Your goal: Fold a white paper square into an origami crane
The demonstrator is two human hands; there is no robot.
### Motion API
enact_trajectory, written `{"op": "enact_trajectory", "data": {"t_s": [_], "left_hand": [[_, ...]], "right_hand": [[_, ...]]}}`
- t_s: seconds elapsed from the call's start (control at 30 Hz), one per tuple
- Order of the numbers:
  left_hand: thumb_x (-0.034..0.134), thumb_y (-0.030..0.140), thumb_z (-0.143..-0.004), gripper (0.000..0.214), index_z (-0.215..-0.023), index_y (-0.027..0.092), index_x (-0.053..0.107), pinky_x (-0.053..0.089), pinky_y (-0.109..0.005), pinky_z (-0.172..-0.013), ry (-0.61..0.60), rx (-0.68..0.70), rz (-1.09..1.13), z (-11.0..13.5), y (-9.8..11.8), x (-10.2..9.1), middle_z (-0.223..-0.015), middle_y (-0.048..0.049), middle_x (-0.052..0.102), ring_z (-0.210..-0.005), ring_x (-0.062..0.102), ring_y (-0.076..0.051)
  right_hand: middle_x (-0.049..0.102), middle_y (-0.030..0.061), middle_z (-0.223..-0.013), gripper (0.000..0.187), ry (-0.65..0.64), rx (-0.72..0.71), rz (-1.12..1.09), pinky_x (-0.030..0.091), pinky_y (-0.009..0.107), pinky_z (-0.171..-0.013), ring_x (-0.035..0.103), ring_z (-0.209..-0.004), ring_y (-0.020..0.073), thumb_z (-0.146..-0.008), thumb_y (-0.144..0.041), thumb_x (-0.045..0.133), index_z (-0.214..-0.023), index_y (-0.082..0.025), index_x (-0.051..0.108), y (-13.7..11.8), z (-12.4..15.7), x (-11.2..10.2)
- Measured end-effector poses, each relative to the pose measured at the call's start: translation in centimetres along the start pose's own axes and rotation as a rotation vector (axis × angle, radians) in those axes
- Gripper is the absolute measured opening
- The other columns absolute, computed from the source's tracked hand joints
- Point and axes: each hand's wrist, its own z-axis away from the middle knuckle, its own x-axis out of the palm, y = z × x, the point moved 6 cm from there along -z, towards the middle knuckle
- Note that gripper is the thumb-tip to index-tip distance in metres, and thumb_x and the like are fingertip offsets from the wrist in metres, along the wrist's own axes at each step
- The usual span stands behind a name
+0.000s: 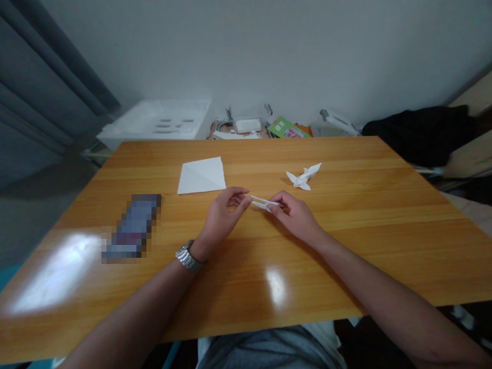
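A small folded white paper with long narrow points is held between the thumb and fingers of my right hand, just above the table. My left hand is at the paper's left end, fingers curved and a gap showing between thumb and index finger. Its thumb tip is at or very near the paper's point; whether they touch I cannot tell. Beyond my right hand lies a finished-looking origami bird of white paper. A flat white sheet with faint creases rests beyond my left hand.
A pixelated phone-like dark object lies on the wooden table at left. Behind the far edge are a white plastic tray, a green booklet, a white box and black cloth. A grey curtain hangs at left.
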Motion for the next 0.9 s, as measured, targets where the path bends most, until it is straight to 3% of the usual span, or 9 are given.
{"op": "enact_trajectory", "data": {"t_s": [0.07, 0.17, 0.33, 0.47, 0.63, 0.77, 0.9], "left_hand": [[0.069, 0.048, -0.091, 0.034, -0.105, 0.017, 0.066, 0.053, -0.021, -0.059, 0.017, -0.06, 0.056, 0.0, -0.3, -0.1, -0.076, -0.001, 0.068, -0.065, 0.064, -0.012], [0.068, 0.051, -0.091, 0.038, -0.107, 0.017, 0.062, 0.048, -0.018, -0.048, -0.073, -0.168, 0.218, 0.2, -0.8, 0.7, -0.065, 0.0027, 0.063, -0.053, 0.059, -0.01], [0.076, 0.046, -0.086, 0.039, -0.107, 0.015, 0.064, 0.062, -0.025, -0.068, -0.128, -0.235, 0.382, 0.6, -1.1, 1.6, -0.082, -0.0051, 0.073, -0.073, 0.072, -0.014], [0.079, 0.043, -0.083, 0.034, -0.097, 0.015, 0.066, 0.063, -0.028, -0.075, -0.095, -0.234, 0.388, 0.4, -1.5, 1.5, -0.085, -0.0064, 0.074, -0.076, 0.073, -0.015], [0.077, 0.042, -0.086, 0.032, -0.099, 0.015, 0.066, 0.063, -0.028, -0.076, -0.1, -0.169, 0.363, 0.1, -1.5, 1.1, -0.087, -0.0068, 0.074, -0.079, 0.073, -0.015], [0.075, 0.042, -0.087, 0.03, -0.099, 0.016, 0.066, 0.062, -0.027, -0.072, -0.173, -0.126, 0.343, 0.1, -1.0, 1.3, -0.09, -0.0073, 0.073, -0.079, 0.072, -0.015], [0.073, 0.04, -0.089, 0.027, -0.099, 0.015, 0.068, 0.061, -0.028, -0.072, -0.246, -0.077, 0.318, 0.3, -0.2, 1.4, -0.091, -0.007, 0.073, -0.078, 0.071, -0.015]], "right_hand": [[0.074, 0.0037, -0.09, 0.021, 0.02, -0.039, 0.069, 0.048, 0.031, -0.072, 0.066, -0.078, 0.0199, -0.098, -0.042, 0.058, -0.1, -0.023, 0.066, -0.1, 0.0, -0.3], [0.075, 0.0066, -0.096, 0.022, 0.027, -0.113, 0.138, 0.05, 0.033, -0.076, 0.067, -0.084, 0.0221, -0.1, -0.042, 0.056, -0.103, -0.023, 0.067, -0.3, -0.1, -0.5], [0.072, 0.0104, -0.112, 0.017, 0.063, -0.284, 0.144, 0.05, 0.041, -0.098, 0.066, -0.108, 0.0253, -0.101, -0.035, 0.056, -0.105, -0.024, 0.068, -1.4, 0.0, -0.2], [0.071, 0.0106, -0.115, 0.017, 0.055, -0.307, 0.077, 0.05, 0.043, -0.102, 0.065, -0.112, 0.0256, -0.096, -0.036, 0.064, -0.108, -0.025, 0.069, -1.9, 0.2, 0.0], [0.071, 0.0092, -0.118, 0.027, -0.01, -0.128, -0.155, 0.053, 0.041, -0.098, 0.066, -0.11, 0.0241, -0.095, -0.045, 0.066, -0.111, -0.025, 0.067, -0.8, 0.1, 0.3], [0.073, 0.0085, -0.111, 0.034, -0.103, 0.078, -0.367, 0.054, 0.037, -0.091, 0.069, -0.101, 0.0217, -0.094, -0.05, 0.065, -0.113, -0.022, 0.065, 0.7, -0.2, 0.8], [0.073, 0.0097, -0.116, 0.042, -0.236, 0.183, -0.513, 0.052, 0.036, -0.093, 0.067, -0.103, 0.022, -0.088, -0.051, 0.072, -0.116, -0.02, 0.069, 0.8, -0.1, 1.3]]}}
